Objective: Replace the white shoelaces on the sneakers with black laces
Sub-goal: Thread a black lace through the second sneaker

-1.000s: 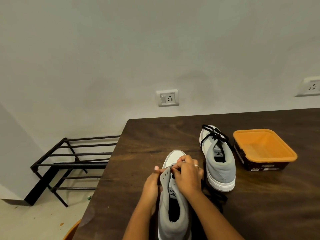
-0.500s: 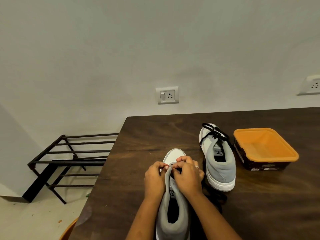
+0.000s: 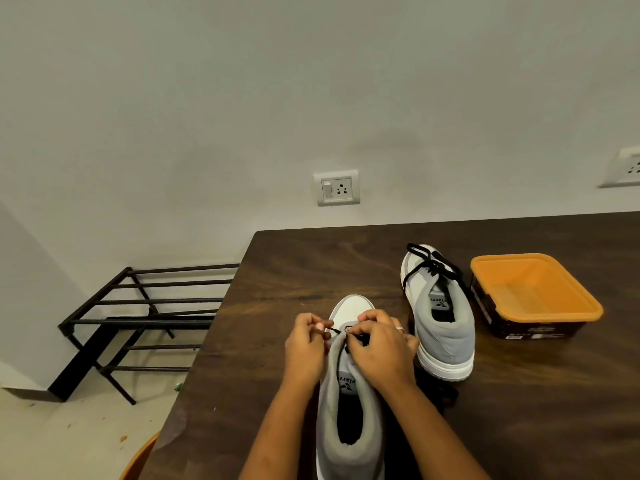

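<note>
Head view: dark table [image 3: 304, 265] against grey wall [image 3: 311, 81]; left hand [image 3: 306, 349] and right hand [image 3: 379, 353] pinch black lace [image 3: 335, 330].

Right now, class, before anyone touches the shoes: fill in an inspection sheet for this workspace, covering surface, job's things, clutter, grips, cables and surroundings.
Surface: dark brown wooden table, carrying both sneakers and a tub.
Job's things: near grey-and-white sneaker with a thin black lace at its eyelets; far grey-and-white sneaker carries a tied black lace; white laces not seen.
Clutter: orange square plastic tub right of the far sneaker, nothing seen inside.
Grips: left hand and right hand each pinch the thin black lace.
Cables: nothing seen.
Surroundings: white wall socket; black metal rack on the floor left of the table.
</note>
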A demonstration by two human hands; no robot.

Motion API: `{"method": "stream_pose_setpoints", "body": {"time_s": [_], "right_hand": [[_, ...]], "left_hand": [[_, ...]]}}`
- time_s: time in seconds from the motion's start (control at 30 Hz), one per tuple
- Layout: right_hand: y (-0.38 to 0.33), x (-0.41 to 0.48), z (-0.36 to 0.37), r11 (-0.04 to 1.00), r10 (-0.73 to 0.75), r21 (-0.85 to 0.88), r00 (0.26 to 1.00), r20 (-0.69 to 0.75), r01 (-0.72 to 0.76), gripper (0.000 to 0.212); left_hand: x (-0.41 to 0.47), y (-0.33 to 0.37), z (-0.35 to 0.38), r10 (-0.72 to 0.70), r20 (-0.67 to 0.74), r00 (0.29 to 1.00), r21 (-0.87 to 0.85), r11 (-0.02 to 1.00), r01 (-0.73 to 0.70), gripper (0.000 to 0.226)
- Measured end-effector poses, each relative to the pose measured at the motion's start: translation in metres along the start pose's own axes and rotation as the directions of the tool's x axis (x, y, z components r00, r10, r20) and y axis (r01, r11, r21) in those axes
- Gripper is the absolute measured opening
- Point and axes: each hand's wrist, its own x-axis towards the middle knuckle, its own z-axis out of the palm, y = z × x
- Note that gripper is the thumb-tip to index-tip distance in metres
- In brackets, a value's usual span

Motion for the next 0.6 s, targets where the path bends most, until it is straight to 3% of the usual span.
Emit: {"method": "stream_pose_setpoints", "body": {"time_s": [0.1, 0.17, 0.33, 0.37, 0.43, 0.47, 0.53, 0.6], "right_hand": [[0.000, 0.000, 0.002, 1.000, 0.012, 0.009, 1.000, -0.013, -0.012, 0.011], [0.000, 0.001, 0.002, 1.000, 0.015, 0.022, 1.000, -0.007, -0.014, 0.011], [0.000, 0.003, -0.001, 0.999, 0.000, -0.053, 1.000, 0.006, 0.000, 0.015], [0.000, 0.002, -0.002, 0.998, -0.007, -0.069, 1.000, 0.000, 0.007, 0.016], [0.000, 0.002, -0.003, 0.995, -0.031, -0.094, 0.999, -0.005, 0.031, 0.016], [0.001, 0.002, -0.003, 0.995, -0.035, -0.092, 0.999, -0.001, 0.035, 0.015], [0.001, 0.002, -0.004, 0.995, -0.038, -0.095, 0.999, 0.012, 0.039, 0.015], [0.001, 0.003, -0.006, 0.989, -0.051, -0.140, 0.998, 0.030, 0.054, 0.018]], "left_hand": [[0.002, -0.004, -0.002, 0.095, 0.138, 0.986, 0.151, 0.982, -0.115, 0.016], [0.000, -0.002, 0.001, 0.111, 0.099, 0.989, 0.152, 0.980, -0.125, 0.009], [0.001, -0.001, 0.005, 0.157, -0.033, 0.987, 0.301, 0.943, -0.140, 0.017], [0.002, 0.004, 0.003, 0.104, -0.106, 0.989, 0.217, 0.973, -0.079, 0.019], [0.004, 0.025, -0.007, -0.068, -0.252, 0.965, -0.166, 0.986, 0.026, 0.021], [0.005, 0.040, -0.016, -0.152, -0.276, 0.949, -0.404, 0.914, 0.029, 0.021], [0.007, 0.069, -0.040, -0.238, -0.275, 0.931, -0.769, 0.636, -0.064, 0.018], [0.010, 0.090, -0.069, -0.257, -0.304, 0.917, -0.902, 0.388, -0.190, 0.021]]}}
